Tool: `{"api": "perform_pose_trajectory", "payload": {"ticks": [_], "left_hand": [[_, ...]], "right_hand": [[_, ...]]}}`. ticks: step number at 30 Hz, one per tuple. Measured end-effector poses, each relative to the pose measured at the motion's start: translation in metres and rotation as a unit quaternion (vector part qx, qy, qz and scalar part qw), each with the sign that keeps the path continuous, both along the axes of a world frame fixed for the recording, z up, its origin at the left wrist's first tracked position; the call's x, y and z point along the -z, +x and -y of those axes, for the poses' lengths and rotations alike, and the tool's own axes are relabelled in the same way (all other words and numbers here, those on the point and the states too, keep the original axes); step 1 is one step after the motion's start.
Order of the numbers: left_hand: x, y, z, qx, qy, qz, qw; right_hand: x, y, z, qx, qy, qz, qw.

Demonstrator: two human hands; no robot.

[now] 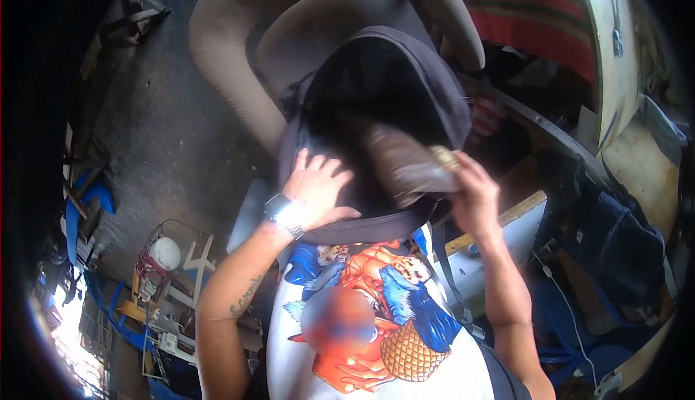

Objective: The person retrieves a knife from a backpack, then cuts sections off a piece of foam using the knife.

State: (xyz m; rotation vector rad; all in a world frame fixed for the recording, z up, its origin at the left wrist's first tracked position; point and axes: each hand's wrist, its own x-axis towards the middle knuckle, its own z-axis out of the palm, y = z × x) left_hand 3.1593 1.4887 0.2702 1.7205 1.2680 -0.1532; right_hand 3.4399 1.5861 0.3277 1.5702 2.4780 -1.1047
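A brown bundle point(402, 165), blurred and seemingly in clear, shiny wrap, slants across the open mouth of a dark fabric backpack point(443, 85). Its pale yellowish end, at the bundle's three o'clock, is pinched in the curled fingers of the right hand point(474, 194). The backpack's rim arches up at twelve o'clock; its interior is too dark to make out. At the opening's eight o'clock, the left hand point(315, 190) lies on the rim, fingers spread wide. A shiny metal-banded watch point(286, 213) circles that wrist, and the small forearm lettering cannot be read with certainty. Beyond the backpack, from ten to one o'clock, curves a smooth taupe padded seat point(232, 52). Further out at one o'clock hangs a red striped cloth point(532, 9); at four, dark crumpled fabric point(615, 244) lies near a thin white cable point(572, 309). A colourfully printed white shirt point(289, 364) fills six o'clock; a round white object point(165, 254) sits at eight, and rough grey floor point(166, 110) spans nine to ten.
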Motion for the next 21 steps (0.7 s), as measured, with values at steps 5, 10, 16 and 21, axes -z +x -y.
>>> {"api": "perform_pose_trajectory", "payload": {"ticks": [5, 10, 16, 21], "left_hand": [[-0.003, 0.009, 0.015, 0.093, -0.096, 0.023, 0.991], [-0.016, 0.013, -0.016, 0.098, -0.082, 0.018, 0.992], [-0.033, 0.022, -0.036, 0.103, -0.112, 0.026, 0.988], [-0.036, 0.018, -0.052, 0.1, -0.122, 0.036, 0.987]], "right_hand": [[0.001, 0.015, -0.047, 0.269, 0.043, -0.016, 0.962], [-0.001, 0.001, -0.078, 0.236, 0.119, 0.026, 0.964], [-0.004, 0.0, -0.09, 0.225, 0.135, 0.04, 0.964], [-0.002, 0.001, -0.093, 0.241, 0.121, 0.034, 0.962]]}}
